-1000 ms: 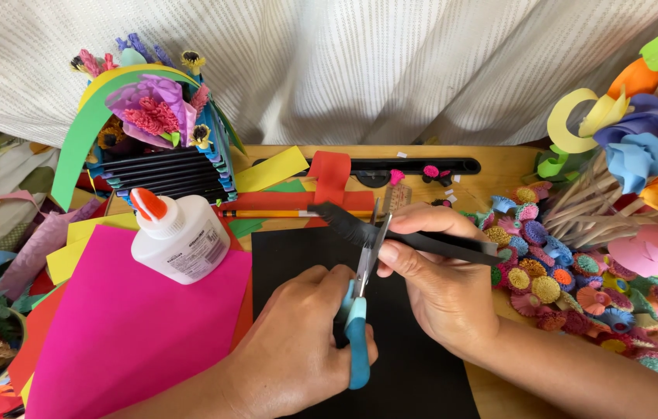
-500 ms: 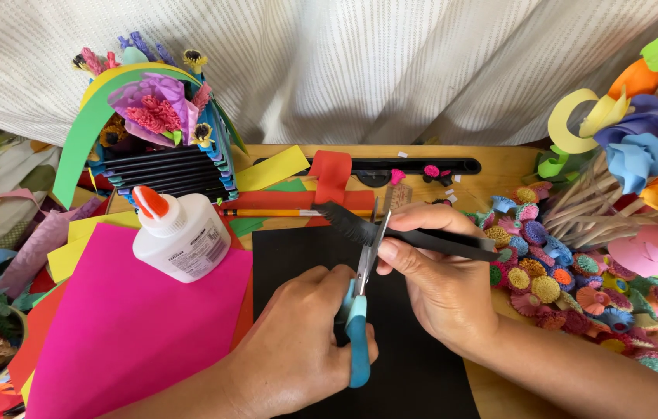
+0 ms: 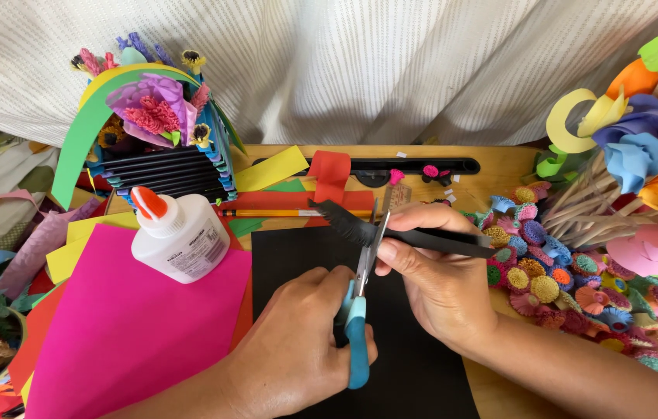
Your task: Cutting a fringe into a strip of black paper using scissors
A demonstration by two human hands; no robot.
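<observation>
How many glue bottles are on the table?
1. The white glue bottle with an orange cap stands on the pink paper, left of the hands cutting a black strip. Others could be hidden under the craft clutter.

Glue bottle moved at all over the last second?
No. The white glue bottle sits in the same spot, its base on the pink sheet and its orange cap just below the blue-and-black paper basket, as in both earlier frames.

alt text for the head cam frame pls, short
The left hand works blue-handled scissors into a fringed black paper strip pinched by the right hand, above a black sheet. A white glue bottle stands on pink paper; small paper flowers lie to the right.
</observation>
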